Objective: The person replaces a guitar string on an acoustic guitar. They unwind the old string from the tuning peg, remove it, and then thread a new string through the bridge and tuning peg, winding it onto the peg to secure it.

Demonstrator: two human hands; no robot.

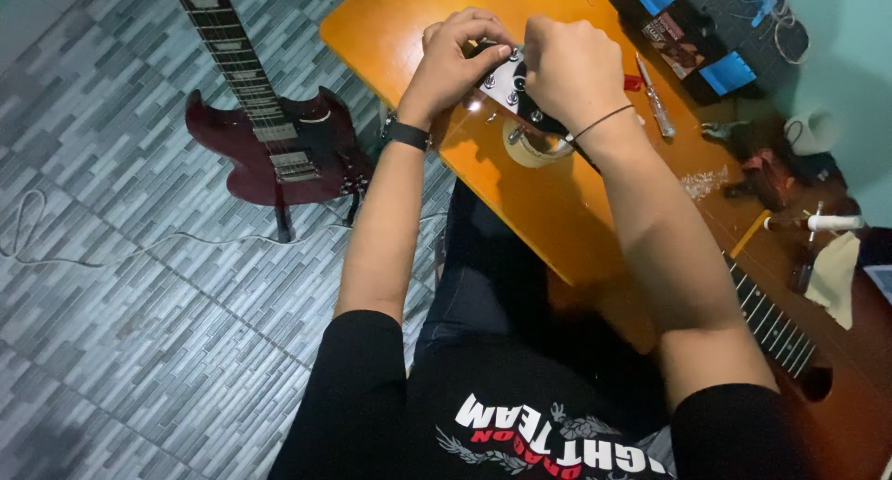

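Observation:
Both hands meet over an orange wooden table (567, 201). My left hand (455, 57) and my right hand (569, 66) grip a small black and white guitar part (506, 82) with round metal fittings, held just above the tabletop. A roll of tape (531, 150) lies on the table right under the hands. My left wrist wears a black band, my right wrist a thin cord.
A dark red electric guitar (279, 136) stands on the grey tiled floor at left, a cable trailing beside it. A screwdriver (655, 99) lies right of my hands. A black case with blue pieces (711, 29) sits at the table's far end. Another guitar's neck (771, 322) crosses at right.

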